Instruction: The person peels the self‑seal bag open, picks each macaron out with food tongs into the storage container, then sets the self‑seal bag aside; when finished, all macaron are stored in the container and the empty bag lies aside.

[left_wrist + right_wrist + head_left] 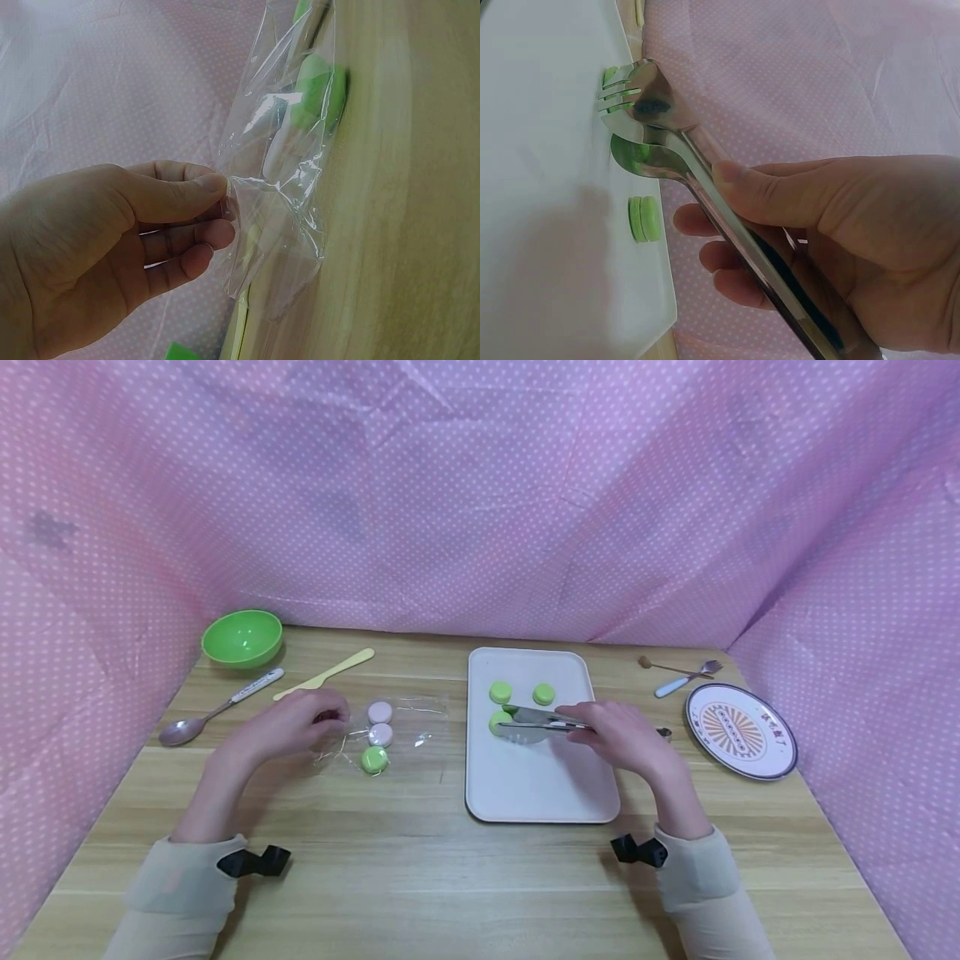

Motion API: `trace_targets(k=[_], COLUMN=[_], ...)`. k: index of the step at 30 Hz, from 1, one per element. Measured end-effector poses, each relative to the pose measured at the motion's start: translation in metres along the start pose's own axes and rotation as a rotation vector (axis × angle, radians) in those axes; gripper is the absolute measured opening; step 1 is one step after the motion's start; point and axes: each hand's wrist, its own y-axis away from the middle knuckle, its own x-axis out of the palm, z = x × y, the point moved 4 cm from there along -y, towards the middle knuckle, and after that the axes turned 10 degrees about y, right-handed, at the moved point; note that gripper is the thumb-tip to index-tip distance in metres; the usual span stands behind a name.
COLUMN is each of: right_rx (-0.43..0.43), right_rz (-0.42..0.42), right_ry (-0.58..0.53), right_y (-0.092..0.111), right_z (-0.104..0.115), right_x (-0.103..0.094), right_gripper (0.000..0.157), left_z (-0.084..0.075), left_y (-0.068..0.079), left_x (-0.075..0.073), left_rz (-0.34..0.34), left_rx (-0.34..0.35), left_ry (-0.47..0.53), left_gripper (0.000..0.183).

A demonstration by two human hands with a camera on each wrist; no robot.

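My left hand pinches the edge of a clear plastic bag between thumb and fingers. Inside the bag, two pale pink macarons and a green macaron lie in a row. With my right hand I grip metal serving tongs, one arm ending in fork tines and the other rounded. The tips of the tongs lie around a green macaron on the white tray. Behind it on the tray are two more green macarons, side by side.
A green bowl, a spoon and a yellow knife lie at the left. To the right are a patterned plate, a small fork and a thin brown stick. Pink dotted cloth surrounds the table.
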Motion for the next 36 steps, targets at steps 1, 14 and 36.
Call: trace_targets(k=[1,14,36], right_rx=[0.003,-0.004,-0.094], right_rz=[0.003,0.000,-0.146], right_ry=[-0.002,-0.011,0.000], right_y=[0.000,0.001,-0.009], right_z=[0.000,-0.002,0.030], right_x=[0.000,0.000,-0.014], right_gripper=[0.038,0.038,0.036], left_z=[0.000,0.001,0.000], left_y=[0.000,0.001,0.000], left_x=[0.000,0.000,-0.002], left_rz=[-0.002,-0.011,0.006], left_rx=[0.001,0.006,-0.008], left_ry=[-0.001,-0.001,0.021], left_gripper=[0.014,0.014,0.010])
